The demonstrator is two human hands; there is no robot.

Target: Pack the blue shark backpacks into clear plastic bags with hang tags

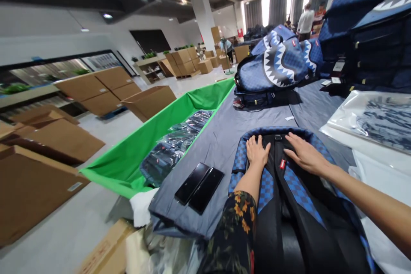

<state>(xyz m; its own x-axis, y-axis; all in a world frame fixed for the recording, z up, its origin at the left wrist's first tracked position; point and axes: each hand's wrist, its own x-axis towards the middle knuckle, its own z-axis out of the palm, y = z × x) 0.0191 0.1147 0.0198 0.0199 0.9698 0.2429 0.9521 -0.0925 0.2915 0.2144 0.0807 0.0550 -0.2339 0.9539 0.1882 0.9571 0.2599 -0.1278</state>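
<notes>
A blue checkered backpack [302, 192] with black straps lies back-side up on the grey-covered table [218, 137] in front of me. My left hand [257, 152] rests flat on its upper left part, fingers slightly apart. My right hand [303, 154] lies flat on the upper right, next to a strap with a small red tag [282, 163]. Neither hand grips anything.
Two black phones [199, 186] lie left of the backpack. A green bin [141, 150] holds bagged backpacks. More shark-mouth backpacks [279, 66] are stacked behind and at right. A plastic-bagged item [375, 117] lies at right. Cardboard boxes [48, 137] and distant people fill the floor.
</notes>
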